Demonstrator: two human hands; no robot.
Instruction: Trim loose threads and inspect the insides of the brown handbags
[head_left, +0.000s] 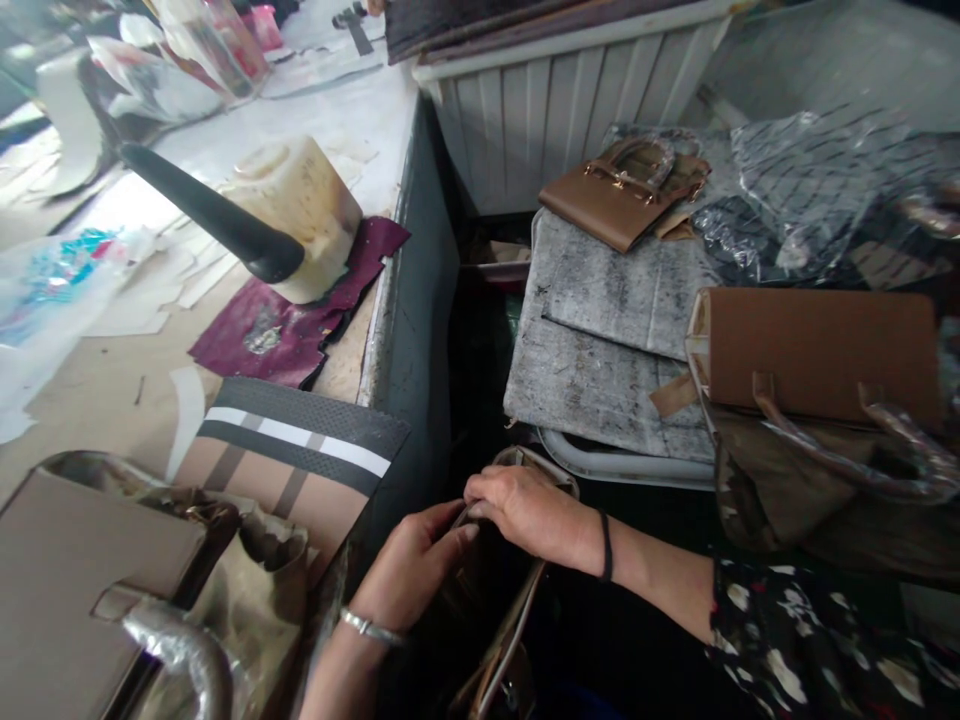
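Low in the middle of the view, both hands meet at the edge of a handbag (517, 625), which lies in dark shadow near my lap. My left hand (416, 555), with a silver bracelet at the wrist, pinches that edge between thumb and finger. Just beside it my right hand (529, 505) closes its fingertips on the same edge; a black band circles this wrist. The bag's pale rim shows beyond and below the hands. Much of its body is too dark to make out.
To the left, the workbench (386, 330) carries a glue container (330, 190) with a black handle, a maroon scrap (240, 325) and a taupe bag (75, 590). On the right, brown handbags (817, 350) lie on and beside grey board (600, 370). A white crate (555, 110) stands behind.
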